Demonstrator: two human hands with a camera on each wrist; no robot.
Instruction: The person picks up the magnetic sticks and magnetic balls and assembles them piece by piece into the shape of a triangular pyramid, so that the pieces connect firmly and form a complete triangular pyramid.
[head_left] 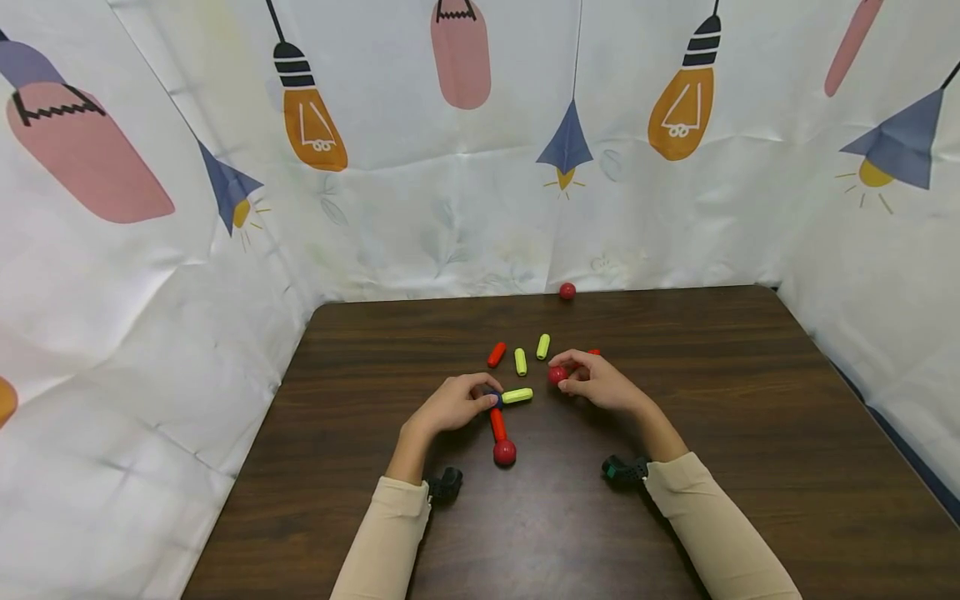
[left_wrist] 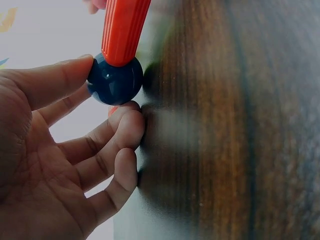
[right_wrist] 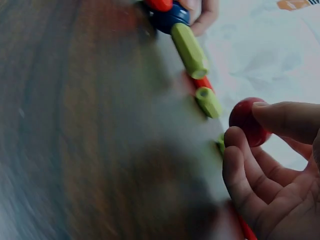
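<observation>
My left hand [head_left: 455, 403] pinches a dark blue ball [left_wrist: 116, 80] between thumb and fingers, close to the tabletop. From that ball a red rod [head_left: 498, 424] runs toward me and ends in a red ball [head_left: 505, 452]. A yellow-green rod [head_left: 517, 396] sticks out of the blue ball to the right. In my right hand [head_left: 600, 385] a separate red ball [right_wrist: 249, 121] is held between thumb and fingertips, a short way right of the yellow-green rod's free end and apart from it.
Behind the hands lie a loose red rod [head_left: 497, 354] and two yellow-green rods, one left [head_left: 521, 362] and one right [head_left: 543, 347]. Another red rod [head_left: 594, 352] is partly hidden by my right hand. A red ball [head_left: 567, 291] sits at the far table edge, before a printed curtain [head_left: 465, 217].
</observation>
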